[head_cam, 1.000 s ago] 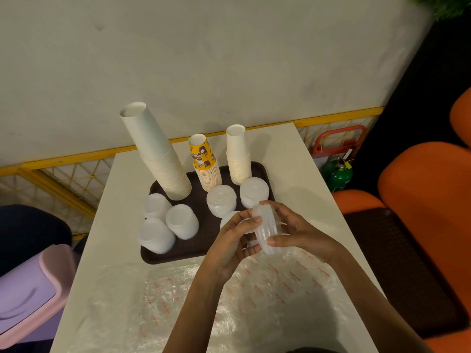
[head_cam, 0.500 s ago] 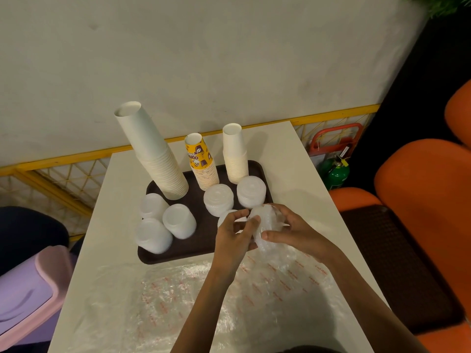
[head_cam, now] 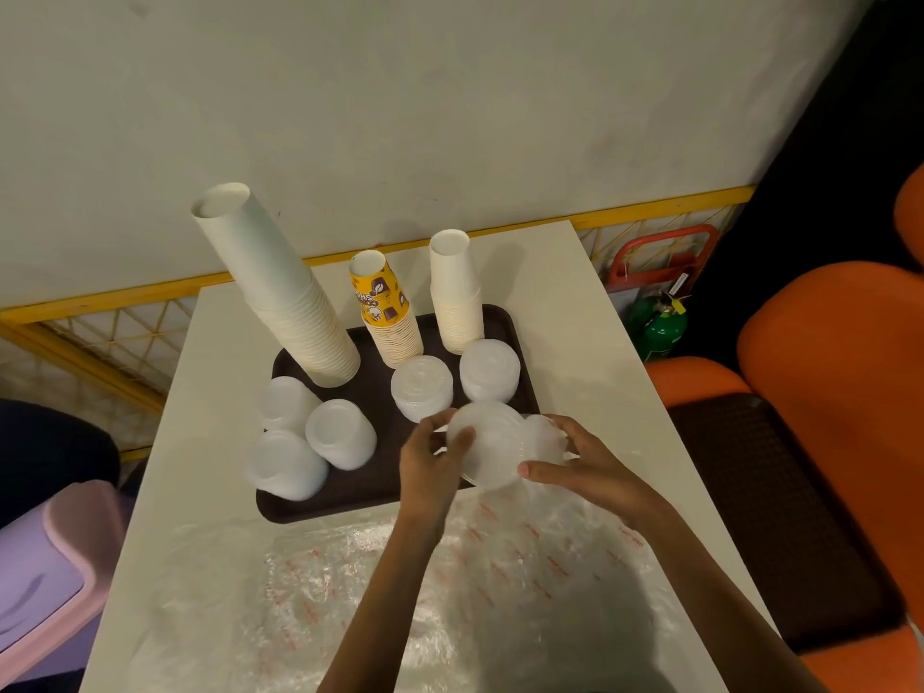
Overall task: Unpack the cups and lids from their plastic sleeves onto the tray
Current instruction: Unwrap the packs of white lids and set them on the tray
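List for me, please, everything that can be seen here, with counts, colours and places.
table: one, white, against the wall
tray: one, dark brown, on the table
cup stacks: three, white, yellow printed, cream, along the tray's far side
lid stacks: two, translucent white, tray's right half
plastic stacks: three, translucent white, tray's near left
held stack: one, translucent white, over the tray's near right corner
wrap: clear, red print, table's near end
chairs: count unclear, orange, right
cylinder: one, green, floor right of the table
bin: one, pink and purple, lower left
left hand: one, grips the held stack
right hand: one, grips the held stack
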`<act>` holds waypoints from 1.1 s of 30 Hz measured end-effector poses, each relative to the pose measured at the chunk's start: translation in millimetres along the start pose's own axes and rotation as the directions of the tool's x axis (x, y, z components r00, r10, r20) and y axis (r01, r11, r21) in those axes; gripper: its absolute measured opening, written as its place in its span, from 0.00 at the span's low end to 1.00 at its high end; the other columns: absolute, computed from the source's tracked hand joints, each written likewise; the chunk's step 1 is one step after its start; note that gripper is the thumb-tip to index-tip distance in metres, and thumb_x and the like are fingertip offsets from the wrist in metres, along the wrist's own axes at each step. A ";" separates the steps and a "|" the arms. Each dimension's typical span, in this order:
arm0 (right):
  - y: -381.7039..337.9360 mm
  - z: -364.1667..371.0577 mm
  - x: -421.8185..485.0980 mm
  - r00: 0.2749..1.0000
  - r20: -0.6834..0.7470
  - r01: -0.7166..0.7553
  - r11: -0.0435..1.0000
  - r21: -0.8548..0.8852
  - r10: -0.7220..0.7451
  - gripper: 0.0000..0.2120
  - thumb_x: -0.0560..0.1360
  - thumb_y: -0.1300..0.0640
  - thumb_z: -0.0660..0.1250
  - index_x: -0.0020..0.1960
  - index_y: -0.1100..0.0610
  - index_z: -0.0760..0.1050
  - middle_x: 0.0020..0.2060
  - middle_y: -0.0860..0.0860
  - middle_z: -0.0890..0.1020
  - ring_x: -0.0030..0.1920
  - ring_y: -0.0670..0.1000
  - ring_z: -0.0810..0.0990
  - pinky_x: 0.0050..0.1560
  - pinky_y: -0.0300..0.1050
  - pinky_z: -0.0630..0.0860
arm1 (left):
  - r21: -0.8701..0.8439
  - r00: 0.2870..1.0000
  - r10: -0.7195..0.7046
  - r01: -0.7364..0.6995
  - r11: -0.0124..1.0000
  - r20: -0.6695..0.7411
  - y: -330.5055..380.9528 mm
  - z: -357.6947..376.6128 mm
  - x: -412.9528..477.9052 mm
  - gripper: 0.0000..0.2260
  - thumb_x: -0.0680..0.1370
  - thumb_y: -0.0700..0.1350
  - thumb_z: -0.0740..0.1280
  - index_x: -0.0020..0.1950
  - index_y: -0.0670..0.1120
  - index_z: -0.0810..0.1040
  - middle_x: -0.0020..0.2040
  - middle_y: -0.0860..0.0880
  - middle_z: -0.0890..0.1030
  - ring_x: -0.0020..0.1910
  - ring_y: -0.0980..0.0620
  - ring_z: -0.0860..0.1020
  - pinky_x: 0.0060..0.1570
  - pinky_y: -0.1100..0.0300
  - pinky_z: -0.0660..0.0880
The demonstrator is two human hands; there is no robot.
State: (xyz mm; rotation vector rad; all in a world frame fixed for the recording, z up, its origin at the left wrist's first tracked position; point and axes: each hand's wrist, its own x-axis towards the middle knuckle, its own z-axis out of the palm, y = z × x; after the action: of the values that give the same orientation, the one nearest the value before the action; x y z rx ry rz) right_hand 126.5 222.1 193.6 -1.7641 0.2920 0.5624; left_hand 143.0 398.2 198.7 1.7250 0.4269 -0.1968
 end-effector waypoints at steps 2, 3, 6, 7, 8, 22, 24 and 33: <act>2.8 -2.5 3.0 1.000 -0.015 -0.010 1.000 0.005 0.010 0.31 0.70 0.53 0.74 0.68 0.49 0.64 0.61 0.48 0.71 0.58 0.47 0.71 0.52 0.38 0.71 | -0.100 0.996 -0.045 0.037 0.994 -0.080 -6.1 -8.2 17.6 0.12 0.78 0.41 0.66 0.61 0.42 0.74 0.56 0.45 0.77 0.55 0.46 0.76 0.56 0.46 0.77; 4.3 -4.4 4.8 1.000 -0.017 -0.005 1.000 0.018 0.005 0.29 0.70 0.54 0.74 0.67 0.50 0.65 0.61 0.49 0.73 0.56 0.46 0.72 0.50 0.34 0.71 | -0.131 0.991 -0.063 0.047 0.990 -0.117 -11.0 -11.6 27.2 0.12 0.78 0.41 0.65 0.61 0.41 0.74 0.55 0.45 0.78 0.55 0.46 0.76 0.57 0.45 0.76; 4.3 -8.8 11.8 0.998 -0.045 -0.032 0.999 0.018 0.033 0.29 0.71 0.55 0.73 0.67 0.51 0.64 0.58 0.47 0.72 0.56 0.44 0.72 0.51 0.34 0.71 | -0.131 0.970 -0.143 0.118 0.984 -0.199 -32.0 -15.6 54.5 0.10 0.79 0.42 0.64 0.60 0.41 0.75 0.55 0.44 0.78 0.54 0.47 0.76 0.60 0.45 0.74; 4.6 -9.7 14.2 0.996 -0.074 -0.050 0.999 -0.017 0.048 0.31 0.71 0.54 0.73 0.70 0.52 0.62 0.60 0.48 0.71 0.59 0.47 0.72 0.56 0.37 0.71 | -0.123 0.961 -0.174 0.150 0.981 -0.214 -40.3 -14.8 61.4 0.11 0.79 0.42 0.64 0.60 0.41 0.75 0.56 0.43 0.79 0.53 0.47 0.76 0.60 0.46 0.74; 5.0 -10.4 16.0 0.992 -0.112 -0.074 0.995 -0.066 0.066 0.34 0.71 0.53 0.72 0.72 0.52 0.60 0.65 0.50 0.70 0.63 0.50 0.71 0.62 0.43 0.71 | -0.118 0.955 -0.199 0.176 0.977 -0.222 -47.5 -13.3 65.9 0.11 0.79 0.41 0.64 0.60 0.40 0.75 0.56 0.42 0.79 0.53 0.47 0.76 0.59 0.47 0.75; 4.2 -13.0 28.1 0.978 -0.178 -0.122 0.990 -0.066 0.109 0.35 0.72 0.51 0.70 0.74 0.52 0.58 0.71 0.52 0.65 0.69 0.55 0.66 0.67 0.49 0.67 | 0.459 0.943 0.096 0.065 0.886 -0.319 -84.0 8.2 74.1 0.29 0.75 0.54 0.69 0.71 0.40 0.67 0.68 0.39 0.68 0.66 0.40 0.67 0.62 0.46 0.68; 3.8 -11.6 28.6 0.978 -0.175 -0.130 0.989 -0.077 0.115 0.35 0.72 0.51 0.70 0.74 0.52 0.57 0.72 0.52 0.64 0.70 0.55 0.66 0.69 0.52 0.66 | 0.545 0.961 0.150 0.000 0.839 -0.231 -86.5 13.4 65.4 0.41 0.69 0.57 0.74 0.74 0.42 0.61 0.71 0.40 0.64 0.68 0.41 0.64 0.64 0.44 0.67; 3.6 -11.2 24.3 0.980 -0.179 -0.095 0.995 -0.039 0.087 0.35 0.71 0.51 0.72 0.73 0.51 0.60 0.70 0.52 0.67 0.69 0.54 0.68 0.68 0.53 0.68 | 0.633 0.976 0.117 0.024 0.773 -0.181 -98.0 32.8 69.8 0.51 0.65 0.54 0.78 0.77 0.43 0.51 0.71 0.39 0.61 0.68 0.39 0.64 0.62 0.42 0.70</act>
State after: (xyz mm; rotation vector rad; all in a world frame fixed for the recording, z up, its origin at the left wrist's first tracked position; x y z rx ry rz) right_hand 147.9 212.7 180.1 -1.8570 0.4889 0.4810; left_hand 172.4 392.6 77.7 2.4430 0.5078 -0.1261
